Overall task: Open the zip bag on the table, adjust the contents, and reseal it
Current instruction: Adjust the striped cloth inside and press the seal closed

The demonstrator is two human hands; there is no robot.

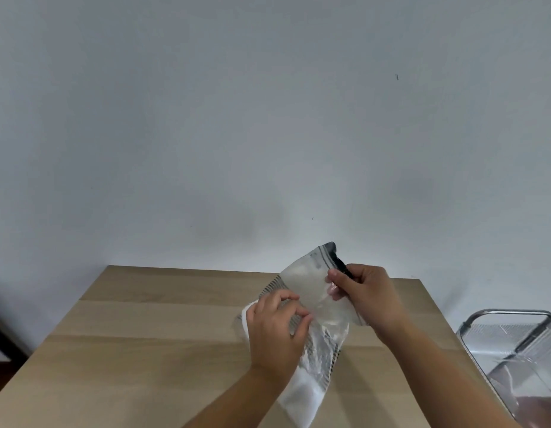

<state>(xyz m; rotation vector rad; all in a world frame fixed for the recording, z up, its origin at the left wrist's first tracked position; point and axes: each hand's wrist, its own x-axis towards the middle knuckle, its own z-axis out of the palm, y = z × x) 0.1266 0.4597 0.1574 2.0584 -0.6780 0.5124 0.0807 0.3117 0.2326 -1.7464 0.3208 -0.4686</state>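
Clear plastic zip bag (317, 307) w/ dark zip strip is held up off the pale wooden table (150, 341), over its far-right part, tilted. Right hand (365, 296) pinches the bag's upper edge by the black slider, thumb & fingers closed on it. Left hand (275, 332) grips the lower part, fingers curled shut around plastic & the white striped cloth (305, 384) inside. Metal wire rack (512, 338) sits right of the table.

Above the wooden table (144, 350), the left hand (274, 335) pinches the zip bag (314, 304) with striped cloth inside; the right hand (367, 291) grips its upper edge.
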